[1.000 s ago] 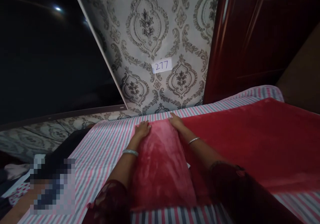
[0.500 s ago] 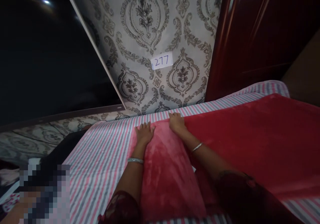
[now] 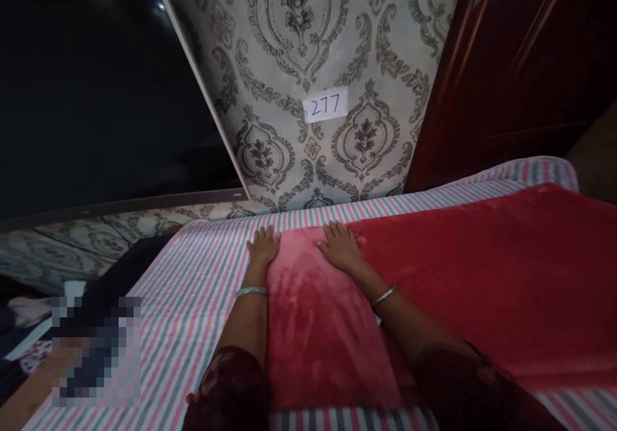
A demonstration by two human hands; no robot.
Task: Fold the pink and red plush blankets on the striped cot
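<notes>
Right hand (image 3: 341, 248), curled half a second ago, now lies flat, fingers apart, on the folded flap's far inner edge. Left hand (image 3: 263, 246) has slid leftward to the flap's outer edge, palm down, fingers loosely spread, gripping nothing. Red blanket (image 3: 313, 328) lies across striped sheet (image 3: 187, 302). White scrap (image 3: 378, 320) by right forearm, mostly hidden, possibly a label.
</notes>
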